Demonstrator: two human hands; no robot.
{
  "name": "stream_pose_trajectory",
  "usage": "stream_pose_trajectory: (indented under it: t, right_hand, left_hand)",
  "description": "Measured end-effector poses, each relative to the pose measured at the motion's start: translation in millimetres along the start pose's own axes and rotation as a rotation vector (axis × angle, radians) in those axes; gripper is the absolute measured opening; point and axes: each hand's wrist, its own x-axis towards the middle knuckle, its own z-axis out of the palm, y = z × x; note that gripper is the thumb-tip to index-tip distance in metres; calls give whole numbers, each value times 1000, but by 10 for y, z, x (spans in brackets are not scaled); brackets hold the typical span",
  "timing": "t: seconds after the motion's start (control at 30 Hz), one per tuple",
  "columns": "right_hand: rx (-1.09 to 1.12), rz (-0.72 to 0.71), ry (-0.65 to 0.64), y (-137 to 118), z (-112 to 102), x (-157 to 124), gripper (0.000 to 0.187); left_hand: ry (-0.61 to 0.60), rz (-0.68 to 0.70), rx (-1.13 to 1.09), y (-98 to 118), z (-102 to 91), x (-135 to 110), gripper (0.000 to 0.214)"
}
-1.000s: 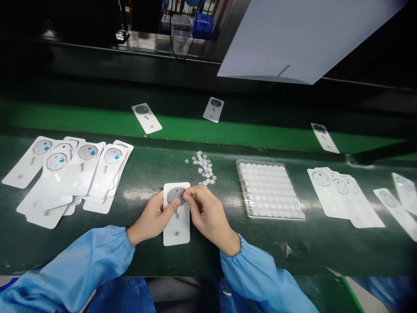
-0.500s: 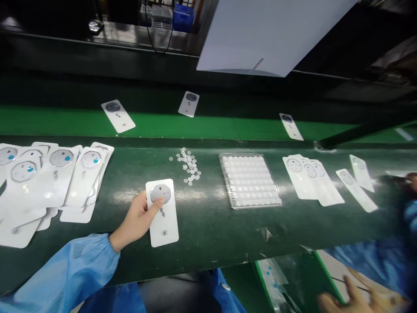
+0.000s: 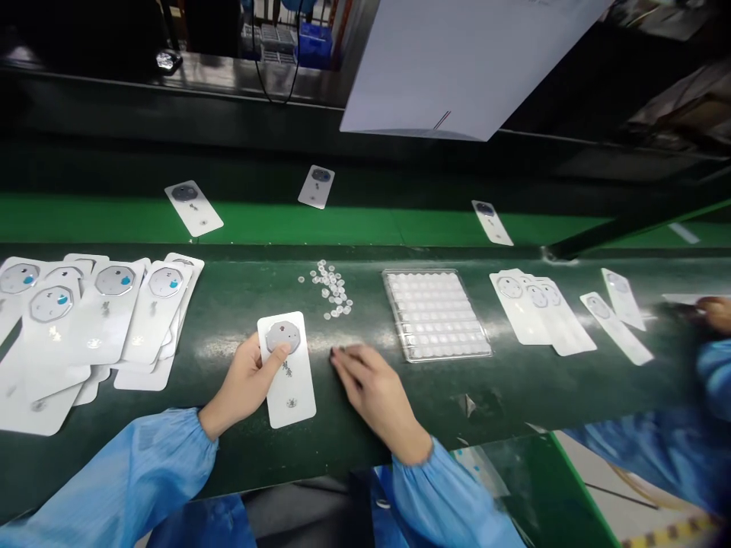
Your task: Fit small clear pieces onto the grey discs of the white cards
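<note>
My left hand (image 3: 247, 380) is closed on a white rounded card (image 3: 292, 399) with a silver many-sided disc near its top, the thumb pressed across the disc's lower edge. My right hand (image 3: 374, 392) hovers over or rests on the green bench just right of this card; its fingers are drawn together at the tips, and what they hold, if anything, I cannot make out. Beyond the hands lies a loose scatter of small clear round pieces (image 3: 334, 289). Right of these sits a clear plastic tray (image 3: 437, 316) with rows of white round pieces.
Overlapping similar cards (image 3: 106, 327), several with blue dots, cover the left of the bench. More cards (image 3: 528, 312) lie at the right, near a co-worker's hand (image 3: 713, 313). Spaced cards (image 3: 194, 209) rest on the bright green strip behind. A white sheet (image 3: 457, 76) hangs above.
My right hand has come up from below the bench edge at lower right to beside the held card. My left hand keeps the card in nearly the same place.
</note>
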Motion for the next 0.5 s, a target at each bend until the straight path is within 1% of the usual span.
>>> stream_pose_trajectory:
  t: [0.07,0.13,0.2,0.27,0.33,0.4,0.47,0.5]
  right_hand:
    - [59,-72,-66,-143,-140,-321,25]
    - [122,-123,-133,-280,-249,-585,31]
    - [153,-151,-178,-375,-309,-757,29]
    - [152,-174,-213,-417,-327,-864,26]
    - [157,-181,-242,-425,-328,-949,28]
    - [190,-159,-242,-429,-324,-1017,35]
    - [263,-78,-202,-447,-317,-1027,37]
    - [333,9,-189,-461,-309,-992,35]
  left_hand:
    - [8,-11,-64,-21,-1,0,55]
    - [14,-15,-133,-31,3,-4,75]
    - [14,-10,-161,-22,11,-10,96]
    - [13,-4,-145,0,21,-14,104]
    - [14,3,-121,19,31,-19,107]
    - [24,21,-87,18,38,-27,105]
    - [35,51,-47,-5,41,-42,99]
    - [38,73,-19,-21,41,-51,91]
